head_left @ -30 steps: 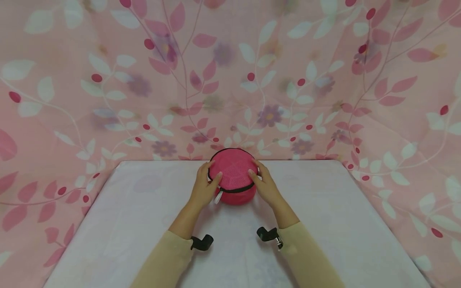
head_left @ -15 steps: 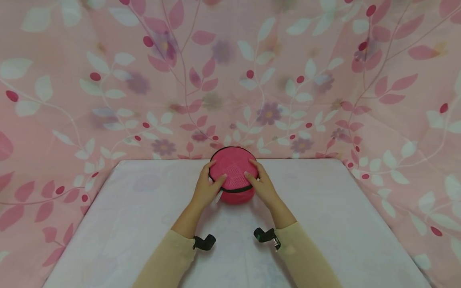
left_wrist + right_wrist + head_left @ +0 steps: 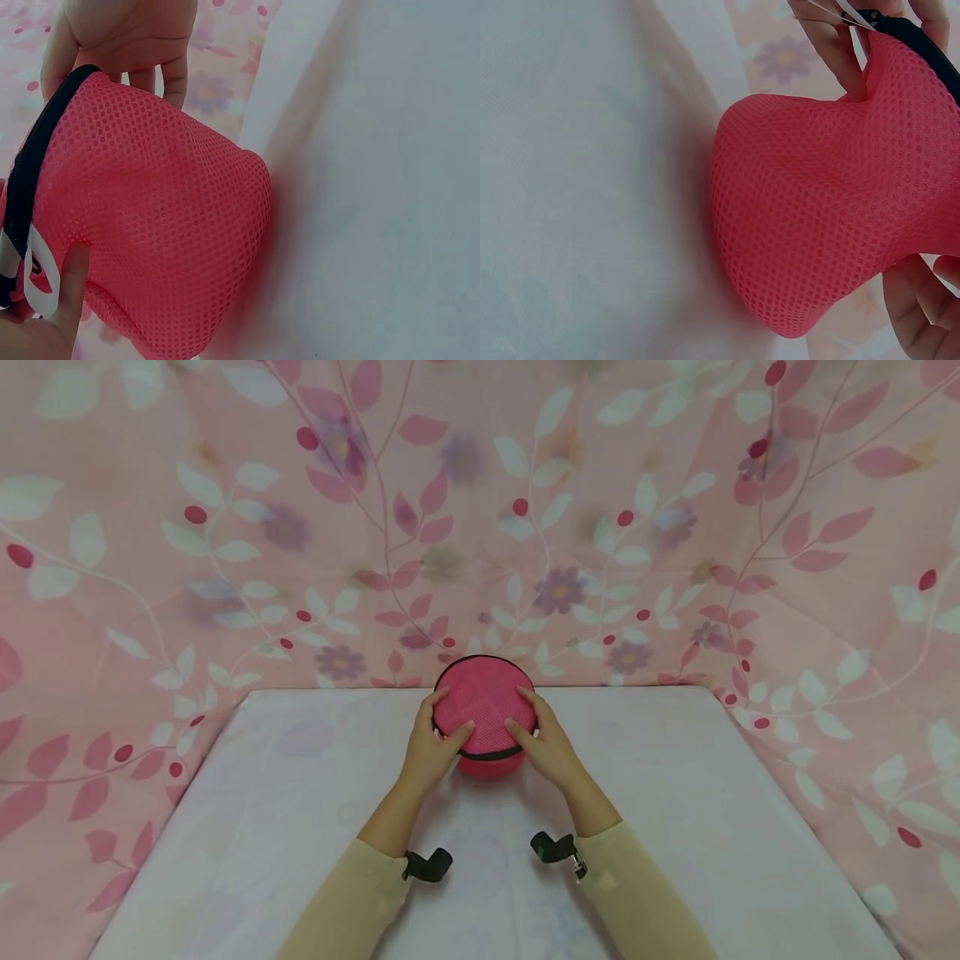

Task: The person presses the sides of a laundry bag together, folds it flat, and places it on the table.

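Observation:
Both hands hold a round pink mesh laundry bag (image 3: 483, 706) with a black zipper edge, close over the far middle of the table. My left hand (image 3: 429, 739) grips its left side, thumb on the top and fingers round the rim. On the right side my right hand (image 3: 549, 737) holds it in a mirrored way. In the left wrist view the mesh side bulges, dented at the finger near a white loop (image 3: 43, 274) by the zipper. The right wrist view shows the bag's rounded bottom (image 3: 765, 225) over a soft shadow, with fingertips under its side.
A white cloth covers the table (image 3: 300, 827), whose far edge lies just behind the bag. Pink floral curtains (image 3: 480, 543) stand behind and on both sides. Black wrist cameras (image 3: 427, 865) stick inward from the beige sleeves (image 3: 341, 902).
Both thumbs have moved inward onto the bag's top. The bag has risen slightly, and the white loop seen at its left front is now out of sight in the head view.

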A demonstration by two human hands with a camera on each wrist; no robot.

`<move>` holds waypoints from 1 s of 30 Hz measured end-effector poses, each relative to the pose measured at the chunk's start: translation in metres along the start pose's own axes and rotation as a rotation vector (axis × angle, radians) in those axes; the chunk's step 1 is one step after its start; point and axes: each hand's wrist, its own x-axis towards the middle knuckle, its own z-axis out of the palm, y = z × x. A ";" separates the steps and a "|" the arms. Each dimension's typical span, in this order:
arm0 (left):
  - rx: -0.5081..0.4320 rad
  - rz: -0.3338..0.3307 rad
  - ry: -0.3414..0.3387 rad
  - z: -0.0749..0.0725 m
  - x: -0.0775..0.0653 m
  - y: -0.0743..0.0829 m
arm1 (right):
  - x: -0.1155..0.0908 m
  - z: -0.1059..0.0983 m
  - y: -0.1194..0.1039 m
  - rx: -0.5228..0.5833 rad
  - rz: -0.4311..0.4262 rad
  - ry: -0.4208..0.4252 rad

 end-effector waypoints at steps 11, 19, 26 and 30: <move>-0.090 0.008 0.017 0.004 0.000 0.003 | -0.001 -0.001 -0.003 0.004 -0.003 0.015; -0.154 0.009 0.033 0.008 -0.002 0.004 | -0.006 -0.001 -0.022 0.134 0.042 0.021; -0.245 -0.056 0.030 0.013 -0.004 0.004 | -0.009 -0.002 -0.025 0.232 0.029 0.053; -0.276 -0.061 0.035 0.015 -0.005 0.004 | -0.002 0.001 -0.004 0.270 0.017 0.066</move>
